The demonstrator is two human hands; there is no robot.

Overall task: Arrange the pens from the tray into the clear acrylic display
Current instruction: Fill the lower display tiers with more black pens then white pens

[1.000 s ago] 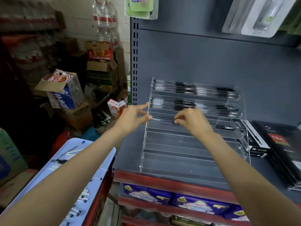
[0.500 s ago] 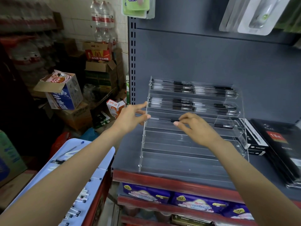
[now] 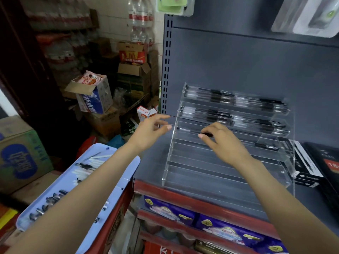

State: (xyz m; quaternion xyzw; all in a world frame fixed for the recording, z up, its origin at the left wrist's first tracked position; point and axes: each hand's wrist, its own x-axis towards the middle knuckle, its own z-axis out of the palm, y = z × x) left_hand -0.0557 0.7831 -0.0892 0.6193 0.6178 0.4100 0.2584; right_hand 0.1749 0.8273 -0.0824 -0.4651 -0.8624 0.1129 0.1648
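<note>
neither hand has hold of a pen right now. right hand (image 3: 227, 143) hangs over the third tier of the clear stepped acrylic display (image 3: 229, 167) with loosely curled fingers, fingertips right by the black-grip pen (image 3: 187, 129) lying in that tier, though i can't tell if they touch it. left hand (image 3: 149, 132) floats just outside the display's left wall, fingers relaxed and spread, holding nothing. that pen lies lengthwise along the tier, left to right, same as the full rows of clear-barrelled pens in the top two tiers (image 3: 234, 105), and another pen (image 3: 266, 146) sits further right in the third tier. the rest of the pens (image 3: 47, 202) are down on the light blue plastic tray (image 3: 117, 187), low and left, mostly under the left forearm, so i'd guess the left hand is the nearer one for the next grab. they lie scattered and not in line with the tiers, so each would need turning to match. plenty of open room on the lower tiers. things to watch: the display's left wall, the tier lips, and the black boxes (image 3: 311, 169) close on the right.
</note>
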